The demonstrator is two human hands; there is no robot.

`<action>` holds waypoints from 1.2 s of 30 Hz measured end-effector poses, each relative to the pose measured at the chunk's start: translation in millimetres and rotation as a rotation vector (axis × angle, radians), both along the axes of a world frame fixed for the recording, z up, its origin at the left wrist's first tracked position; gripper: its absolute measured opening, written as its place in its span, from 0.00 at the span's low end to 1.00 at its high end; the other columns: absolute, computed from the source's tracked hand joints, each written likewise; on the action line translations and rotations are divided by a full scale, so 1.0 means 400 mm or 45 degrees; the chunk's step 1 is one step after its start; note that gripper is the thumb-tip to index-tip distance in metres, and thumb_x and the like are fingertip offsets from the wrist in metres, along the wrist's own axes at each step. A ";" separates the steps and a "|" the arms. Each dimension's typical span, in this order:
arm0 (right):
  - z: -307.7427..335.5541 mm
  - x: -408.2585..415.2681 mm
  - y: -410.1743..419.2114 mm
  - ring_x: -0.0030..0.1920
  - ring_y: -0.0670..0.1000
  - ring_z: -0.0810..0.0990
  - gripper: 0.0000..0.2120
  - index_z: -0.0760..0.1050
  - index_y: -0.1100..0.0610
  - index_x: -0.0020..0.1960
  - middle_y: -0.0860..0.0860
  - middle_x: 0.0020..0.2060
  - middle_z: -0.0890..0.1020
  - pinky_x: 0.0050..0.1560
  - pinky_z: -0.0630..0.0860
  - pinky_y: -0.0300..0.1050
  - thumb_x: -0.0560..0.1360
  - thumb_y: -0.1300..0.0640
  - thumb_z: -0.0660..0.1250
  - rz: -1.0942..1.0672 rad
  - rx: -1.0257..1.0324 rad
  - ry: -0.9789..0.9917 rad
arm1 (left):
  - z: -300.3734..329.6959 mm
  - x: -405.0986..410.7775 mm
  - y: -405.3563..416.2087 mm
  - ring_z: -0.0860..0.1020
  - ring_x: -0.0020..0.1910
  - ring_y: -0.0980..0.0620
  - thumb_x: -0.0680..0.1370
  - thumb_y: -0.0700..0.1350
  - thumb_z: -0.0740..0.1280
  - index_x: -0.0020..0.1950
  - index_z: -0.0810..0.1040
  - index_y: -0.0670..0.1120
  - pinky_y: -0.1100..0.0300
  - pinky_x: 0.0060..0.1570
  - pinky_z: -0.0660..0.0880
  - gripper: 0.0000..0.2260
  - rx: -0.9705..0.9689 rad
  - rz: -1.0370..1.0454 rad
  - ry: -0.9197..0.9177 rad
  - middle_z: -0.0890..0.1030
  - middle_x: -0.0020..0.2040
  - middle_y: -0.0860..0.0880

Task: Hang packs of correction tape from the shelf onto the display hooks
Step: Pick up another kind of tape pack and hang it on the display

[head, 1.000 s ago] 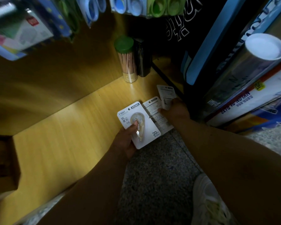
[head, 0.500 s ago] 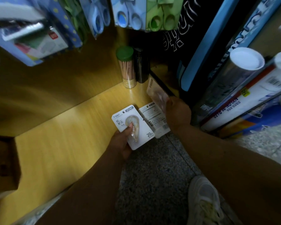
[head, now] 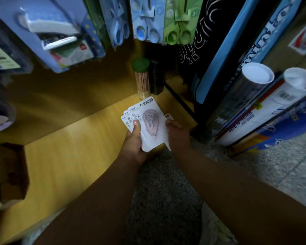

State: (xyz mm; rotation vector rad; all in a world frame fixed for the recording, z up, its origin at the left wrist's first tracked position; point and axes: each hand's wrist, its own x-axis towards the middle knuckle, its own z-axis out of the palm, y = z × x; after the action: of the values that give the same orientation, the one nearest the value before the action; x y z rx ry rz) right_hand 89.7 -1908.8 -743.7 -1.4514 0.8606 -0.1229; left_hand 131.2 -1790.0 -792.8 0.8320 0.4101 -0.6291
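Observation:
A fanned stack of white correction tape packs [head: 148,124] is held over the front right corner of the yellow wooden shelf [head: 69,156]. The top pack shows a clear teardrop blister with a pinkish tape inside. My left hand [head: 133,140] grips the stack from below, thumb pressed on the front card. My right hand [head: 177,135] holds the stack's right edge, where one more card corner sticks out. Hanging packs above hide the display hooks.
Carded scissors [head: 147,18] and a carded stapler [head: 49,32] hang overhead. A green-lidded tube of sticks [head: 142,78] and a dark box [head: 156,76] stand at the shelf's back corner. Rolled tubes [head: 251,96] lean at right. A brown cardboard box [head: 11,172] sits left. Speckled floor lies below.
My right hand brought its pack from the shelf's back right onto the one in my left hand; the packs now form one fanned stack held by both hands.

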 end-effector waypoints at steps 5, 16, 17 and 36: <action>-0.021 0.003 0.036 0.57 0.55 0.78 0.08 0.81 0.59 0.49 0.56 0.52 0.82 0.65 0.72 0.52 0.79 0.59 0.63 -0.042 0.023 -0.072 | 0.015 -0.003 -0.007 0.79 0.61 0.36 0.62 0.48 0.81 0.70 0.73 0.45 0.36 0.55 0.76 0.37 0.002 0.028 -0.026 0.79 0.63 0.37; -0.146 0.027 -0.097 0.64 0.58 0.75 0.28 0.69 0.58 0.70 0.57 0.66 0.75 0.64 0.73 0.55 0.76 0.44 0.64 0.497 -0.609 0.314 | -0.024 -0.001 0.073 0.82 0.55 0.40 0.71 0.47 0.72 0.69 0.74 0.47 0.40 0.49 0.79 0.26 0.088 -0.006 0.044 0.81 0.60 0.40; -0.156 0.032 -0.094 0.64 0.58 0.74 0.29 0.68 0.58 0.70 0.57 0.66 0.74 0.64 0.73 0.56 0.75 0.43 0.66 0.525 -0.623 0.359 | -0.025 -0.004 0.082 0.82 0.55 0.40 0.73 0.46 0.70 0.69 0.74 0.47 0.40 0.48 0.80 0.24 0.084 -0.021 0.047 0.81 0.60 0.40; -0.090 0.040 -0.119 0.48 0.57 0.78 0.18 0.77 0.68 0.50 0.61 0.46 0.80 0.46 0.71 0.44 0.82 0.55 0.56 0.187 -0.684 0.200 | -0.033 -0.034 0.117 0.78 0.61 0.37 0.70 0.47 0.71 0.68 0.75 0.44 0.32 0.61 0.71 0.26 0.208 -0.051 0.009 0.80 0.62 0.39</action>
State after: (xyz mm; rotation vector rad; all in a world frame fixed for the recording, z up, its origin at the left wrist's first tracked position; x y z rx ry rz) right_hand 105.7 -1956.4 -779.7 -2.0443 0.8825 -0.1376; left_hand 117.5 -1743.2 -806.2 0.9958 0.4568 -0.6417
